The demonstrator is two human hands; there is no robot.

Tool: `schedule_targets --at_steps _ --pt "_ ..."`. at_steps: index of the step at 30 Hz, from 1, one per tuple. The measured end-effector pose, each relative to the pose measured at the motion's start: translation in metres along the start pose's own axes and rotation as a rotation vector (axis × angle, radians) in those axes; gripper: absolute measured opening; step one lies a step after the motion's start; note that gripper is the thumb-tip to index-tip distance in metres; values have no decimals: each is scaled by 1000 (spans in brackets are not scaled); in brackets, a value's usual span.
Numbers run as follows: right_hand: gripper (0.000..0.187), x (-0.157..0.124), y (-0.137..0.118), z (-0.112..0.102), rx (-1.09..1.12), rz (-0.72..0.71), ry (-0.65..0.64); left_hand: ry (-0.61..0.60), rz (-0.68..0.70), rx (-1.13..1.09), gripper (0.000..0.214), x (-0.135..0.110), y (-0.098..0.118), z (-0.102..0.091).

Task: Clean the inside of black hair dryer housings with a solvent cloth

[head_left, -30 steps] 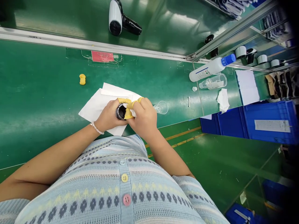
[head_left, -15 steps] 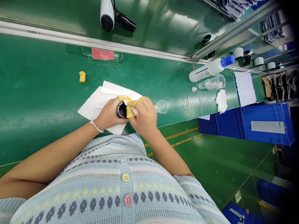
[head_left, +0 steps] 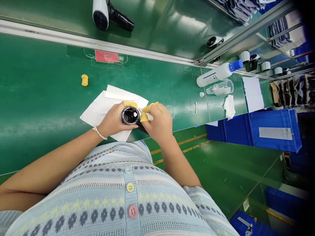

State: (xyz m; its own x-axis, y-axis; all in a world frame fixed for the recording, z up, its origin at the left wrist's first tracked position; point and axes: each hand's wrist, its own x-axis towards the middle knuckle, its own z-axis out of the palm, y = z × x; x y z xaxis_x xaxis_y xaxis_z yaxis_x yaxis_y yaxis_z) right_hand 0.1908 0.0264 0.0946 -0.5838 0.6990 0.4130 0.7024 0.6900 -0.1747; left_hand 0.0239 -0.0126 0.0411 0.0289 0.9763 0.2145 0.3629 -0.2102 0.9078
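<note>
My left hand (head_left: 113,118) is wrapped round a hair dryer (head_left: 130,115), its round, glossy black end facing up at me. The dark handle (head_left: 143,128) slants down toward my right hand. Yellow finger cots cover fingertips on both hands. Just right of the round end, my right hand (head_left: 159,123) pinches a small white wad (head_left: 149,116), apart from the dryer's face; whether it is cloth or cotton I cannot tell. Under my hands lie white paper sheets (head_left: 94,108) on the green table. A loose yellow finger cot (head_left: 84,80) lies at the upper left.
A white bottle with a blue cap (head_left: 216,74) lies at the right by a clear plastic cup (head_left: 225,88) and crumpled tissue (head_left: 229,106). Another hair dryer (head_left: 100,16) rests on the shelf above the metal rail (head_left: 147,54). Blue crates (head_left: 273,129) stand beyond the table edge.
My right hand has moved right with the white wad, off the dryer's end. The round end now shows fully and is turned more toward me. The view has shifted slightly.
</note>
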Motion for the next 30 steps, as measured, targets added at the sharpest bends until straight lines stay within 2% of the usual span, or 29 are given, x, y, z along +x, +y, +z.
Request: schedule_targets --at_steps 4,12,21,25,30 --pt "13 -5 2 -6 65 -40 27 -4 -20 4 56 0 0 0" --pt "15 -5 -13 -4 -137 -28 31 31 -42 34 54 -1 1 4" --pt "14 -4 -16 -4 -192 -18 7 51 -11 92 51 -1 -2 6" --pt "11 -1 -14 -7 -202 -44 -44 50 17 126 50 1 -2 6" --pt "10 -9 -16 -19 -220 -62 -121 29 8 129 52 3 -2 4"
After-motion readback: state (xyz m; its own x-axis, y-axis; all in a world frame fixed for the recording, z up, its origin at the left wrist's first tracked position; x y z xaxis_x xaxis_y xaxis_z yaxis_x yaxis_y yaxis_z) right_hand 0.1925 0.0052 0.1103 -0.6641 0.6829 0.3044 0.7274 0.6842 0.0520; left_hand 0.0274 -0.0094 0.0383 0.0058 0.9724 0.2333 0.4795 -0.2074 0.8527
